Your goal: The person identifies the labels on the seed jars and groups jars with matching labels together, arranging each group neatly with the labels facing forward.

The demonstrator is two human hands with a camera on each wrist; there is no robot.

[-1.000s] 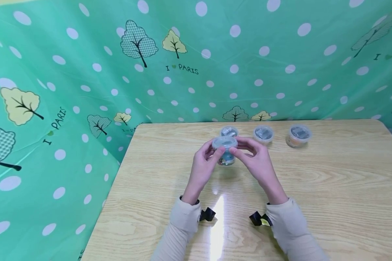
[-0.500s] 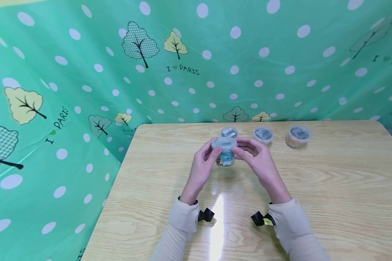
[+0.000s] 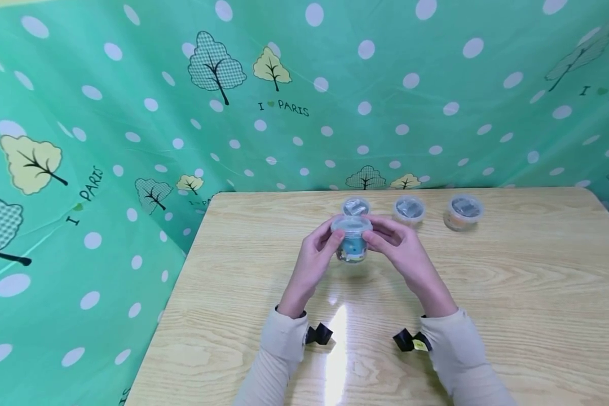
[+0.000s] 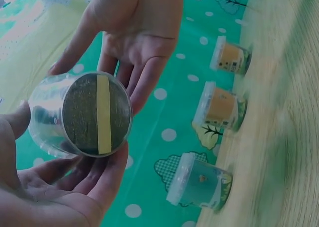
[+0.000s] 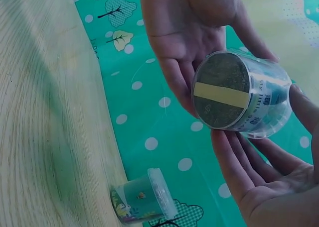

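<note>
Between both hands, a clear plastic cup (image 3: pixel 352 246) with a lid and a blue printed label is held up over the table. My left hand (image 3: pixel 313 255) grips its left side, thumb on the near face just below the lid. On the other side my right hand (image 3: pixel 405 249) holds it the same way. From below, the left wrist view shows the cup's base (image 4: pixel 79 115), dark inside with a pale yellow strip across it. Part of the label's lettering shows in the right wrist view.
Three similar lidded cups stand in a row at the back of the wooden table (image 3: pixel 512 293): a left one (image 3: pixel 356 205), partly hidden behind the held cup, a middle one (image 3: pixel 409 208) and a right one (image 3: pixel 464 212). Behind them hangs a green dotted cloth (image 3: pixel 406 113).
The held cup has come slightly lower and nearer, and its blue side shows more below the lid. Both hands keep their grip. The cups at the back stay put.
</note>
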